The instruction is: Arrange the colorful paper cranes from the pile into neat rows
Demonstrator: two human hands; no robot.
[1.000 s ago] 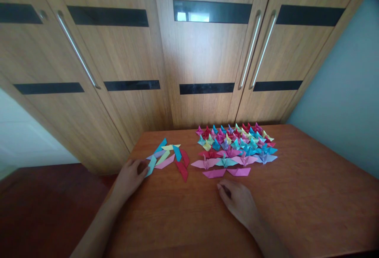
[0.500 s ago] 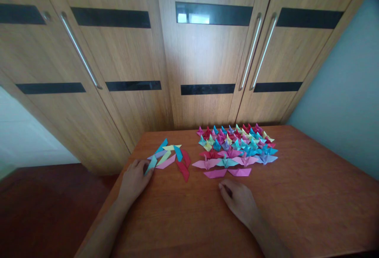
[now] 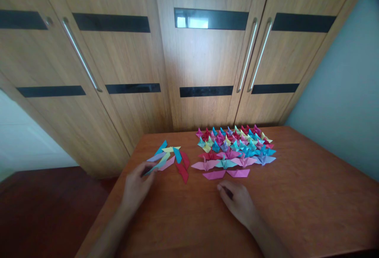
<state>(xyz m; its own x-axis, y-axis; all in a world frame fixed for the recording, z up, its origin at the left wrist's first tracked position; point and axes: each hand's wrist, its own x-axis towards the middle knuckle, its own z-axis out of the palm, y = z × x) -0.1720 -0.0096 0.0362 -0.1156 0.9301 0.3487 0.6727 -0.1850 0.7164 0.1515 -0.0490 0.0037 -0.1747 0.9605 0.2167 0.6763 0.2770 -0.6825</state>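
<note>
My left hand [image 3: 137, 185] is at the left of the table, its thumb and fingers closed on a teal folded paper strip [image 3: 151, 169]. Around its fingertips lie more folded strips: a lilac one [image 3: 156, 156], a pale yellow one [image 3: 171, 149], a pink one [image 3: 167, 163] and a red one [image 3: 182, 172]. Curled on the table at centre right is my right hand [image 3: 237, 200], thumb and forefinger together, nothing visible in them. Just beyond it lie two magenta folded pieces [image 3: 214, 174]. Behind those stand rows of colourful paper cranes [image 3: 226, 162].
The brown wooden table [image 3: 299, 195] runs up to a wooden wardrobe [image 3: 204, 60] with long metal handles [image 3: 247, 55]. A pale wall [image 3: 340, 92] is on the right. Dark floor [image 3: 50, 206] shows past the table's left edge.
My left hand has shifted slightly right, bringing the teal strip with it, now tilted flatter over the other strips. My right hand stays put. The view has tipped a little.
</note>
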